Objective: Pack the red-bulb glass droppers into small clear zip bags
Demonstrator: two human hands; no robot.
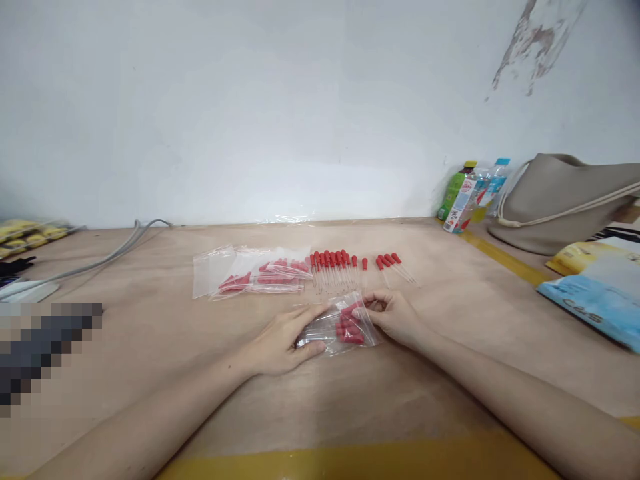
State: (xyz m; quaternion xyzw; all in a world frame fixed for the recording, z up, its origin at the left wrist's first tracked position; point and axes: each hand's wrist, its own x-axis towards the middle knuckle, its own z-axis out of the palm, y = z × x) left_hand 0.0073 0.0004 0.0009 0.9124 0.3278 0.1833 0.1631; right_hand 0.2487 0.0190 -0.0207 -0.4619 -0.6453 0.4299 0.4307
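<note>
A small clear plastic bag (334,329) with several red-capped droppers inside lies on the wooden table (450,313). My left hand (283,343) holds the bag's left end, thumb under it. My right hand (395,317) pinches the bag's right, open end. Just beyond, a row of loose red-capped droppers (345,263) lies side by side. Left of that row is a pile of filled clear bags (260,275) with red droppers in them.
Bottles (470,193) and a grey bag (560,200) stand at the back right against the white wall. Blue and yellow packets (595,283) lie at the right. A grey cable (100,260) and yellow items (30,233) sit at the left.
</note>
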